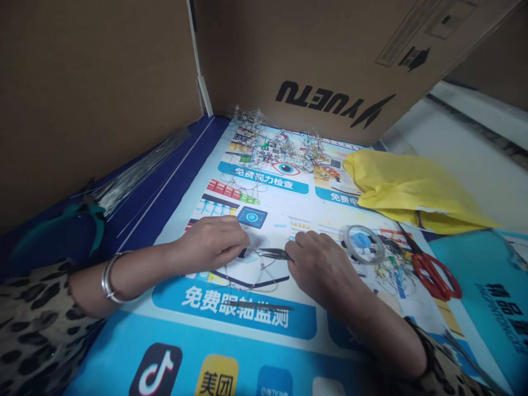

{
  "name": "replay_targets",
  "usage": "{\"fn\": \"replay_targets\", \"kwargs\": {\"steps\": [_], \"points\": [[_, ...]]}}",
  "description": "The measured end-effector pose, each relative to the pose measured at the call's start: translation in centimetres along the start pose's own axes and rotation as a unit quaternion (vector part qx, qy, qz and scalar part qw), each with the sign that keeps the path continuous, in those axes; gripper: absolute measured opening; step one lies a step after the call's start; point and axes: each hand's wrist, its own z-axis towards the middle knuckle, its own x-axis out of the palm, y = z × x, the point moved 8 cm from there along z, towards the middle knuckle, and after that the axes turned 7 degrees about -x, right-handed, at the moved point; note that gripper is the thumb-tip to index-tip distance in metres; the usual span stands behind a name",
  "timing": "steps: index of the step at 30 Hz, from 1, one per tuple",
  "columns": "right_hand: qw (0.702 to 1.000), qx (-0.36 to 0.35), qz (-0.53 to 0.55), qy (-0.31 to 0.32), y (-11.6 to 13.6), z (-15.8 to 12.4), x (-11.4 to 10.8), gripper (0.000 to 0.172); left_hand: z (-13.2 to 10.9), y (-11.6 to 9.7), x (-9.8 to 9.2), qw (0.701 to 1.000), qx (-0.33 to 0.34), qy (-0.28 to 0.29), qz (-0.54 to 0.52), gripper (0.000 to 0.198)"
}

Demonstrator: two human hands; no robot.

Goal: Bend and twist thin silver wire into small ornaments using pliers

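Observation:
My left hand (226, 240) is closed in a pinch, and a thin wire (267, 270) seems to come from its fingertips; the fingers hide most of the grip. Facing it, my right hand (317, 258) is wrapped round needle-nose pliers (275, 253). Their narrow jaws point left, close to the left fingertips, and the handles are hidden in the palm. Fine wire loops hang or lie just below the jaws. Nearer to me, a slim dark metal tool (259, 306), like tweezers, lies flat on the printed sheet (136, 330).
Tangled wire pieces (284, 146) lie at the back before a cardboard box (330, 60). Left are a bundle of straight wires (140, 170) and teal-handled pliers (97, 220). Right are a clear tape roll (363, 245), red-handled scissors (437, 275) and a yellow bag (412, 187).

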Motion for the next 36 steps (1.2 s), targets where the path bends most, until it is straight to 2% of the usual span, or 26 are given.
{"fn": "replay_targets", "kwargs": {"steps": [13, 19, 25, 31, 33, 36], "points": [[0.999, -0.02, -0.036, -0.013, 1.1, 0.6, -0.1, 0.016, 0.1, -0.6, 0.1, 0.999, 0.025, 0.013, 0.041, 0.019], [0.999, -0.01, -0.049, -0.011, 1.2, 0.5, 0.0, 0.015, 0.5, 0.3, 0.6, 1.0, -0.021, 0.008, 0.02, 0.017], [0.999, 0.005, -0.033, -0.011, 0.6, 0.1, -0.2, 0.012, 0.7, 1.3, 0.0, 0.996, -0.086, -0.038, 0.009, 0.018], [0.998, 0.01, -0.043, -0.048, 0.1, -0.2, -1.0, 0.012, -0.3, 1.4, -2.1, 0.99, -0.084, -0.112, -0.02, 0.017], [0.996, 0.0, -0.062, -0.057, 0.4, 0.0, -1.1, 0.017, -0.6, 1.0, -2.1, 0.993, -0.063, -0.099, -0.022, 0.018], [0.993, -0.017, -0.096, -0.064, 1.1, 0.5, -1.2, 0.023, -1.2, 0.5, -1.1, 0.998, -0.051, -0.026, -0.001, 0.026]]}}
